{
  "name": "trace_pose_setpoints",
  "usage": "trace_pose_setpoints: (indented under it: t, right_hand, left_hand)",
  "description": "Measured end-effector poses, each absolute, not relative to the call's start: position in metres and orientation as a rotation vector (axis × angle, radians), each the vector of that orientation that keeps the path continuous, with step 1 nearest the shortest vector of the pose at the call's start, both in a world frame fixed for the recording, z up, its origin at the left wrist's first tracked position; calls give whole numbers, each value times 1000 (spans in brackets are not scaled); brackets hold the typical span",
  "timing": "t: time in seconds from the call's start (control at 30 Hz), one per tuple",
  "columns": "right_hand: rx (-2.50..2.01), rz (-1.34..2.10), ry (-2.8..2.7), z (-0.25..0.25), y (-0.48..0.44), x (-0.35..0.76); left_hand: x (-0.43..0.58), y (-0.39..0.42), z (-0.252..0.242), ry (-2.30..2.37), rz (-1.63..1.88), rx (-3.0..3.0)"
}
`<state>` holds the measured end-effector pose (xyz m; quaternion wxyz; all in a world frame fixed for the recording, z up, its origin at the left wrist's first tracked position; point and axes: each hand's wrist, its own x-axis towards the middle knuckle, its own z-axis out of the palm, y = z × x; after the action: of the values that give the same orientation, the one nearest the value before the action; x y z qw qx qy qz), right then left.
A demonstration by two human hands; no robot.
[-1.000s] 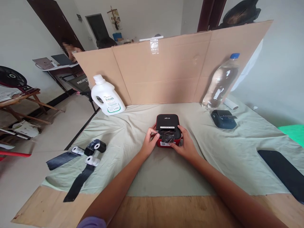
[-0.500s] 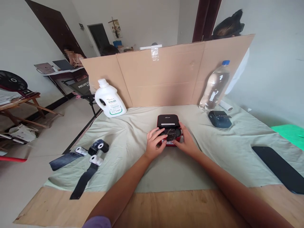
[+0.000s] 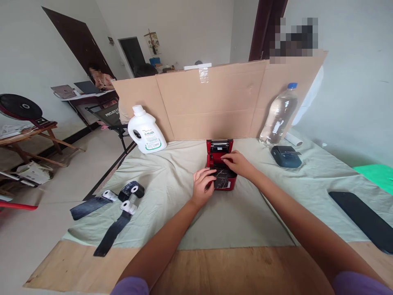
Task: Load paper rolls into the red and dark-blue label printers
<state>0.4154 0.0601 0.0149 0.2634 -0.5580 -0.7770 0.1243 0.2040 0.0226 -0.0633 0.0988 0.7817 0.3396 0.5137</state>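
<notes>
A small red and black printer stands on the cloth with its lid raised, showing a roller inside. A black paper strip with pale marks hangs over its front. My left hand is at the printer's left front corner, its fingers and thumb closed on the strip's left edge. Over the opening, my right hand comes in from the right with thumb and forefinger drawn together. Whatever lies between those fingertips is too small to make out.
Paper rolls with dark strips lie left. A white jug and a water bottle stand before a cardboard screen. At right are a dark blue device and a black phone-like slab. People sit beyond the screen.
The printer's lid has swung up and back from closed. My right hand has moved from the printer's right side up over its opening; my left hand stays at the left front.
</notes>
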Motion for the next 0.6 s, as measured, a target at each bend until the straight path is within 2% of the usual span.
trace_pose_setpoints:
  t: [0.13, 0.27, 0.47, 0.6]
  right_hand:
    - [-1868, 313, -2500, 36, 94, 391]
    - [-1995, 304, -2540, 42, 105, 376]
    - [-2017, 253, -2489, 40, 99, 377]
    - [-1893, 281, -2442, 51, 79, 394]
  left_hand:
    - [204, 23, -64, 999, 1524, 2330]
    - [203, 23, -65, 965, 1535, 2348]
    - [202, 21, -62, 953, 1475, 2330]
    - [198, 21, -40, 878, 1639, 2233]
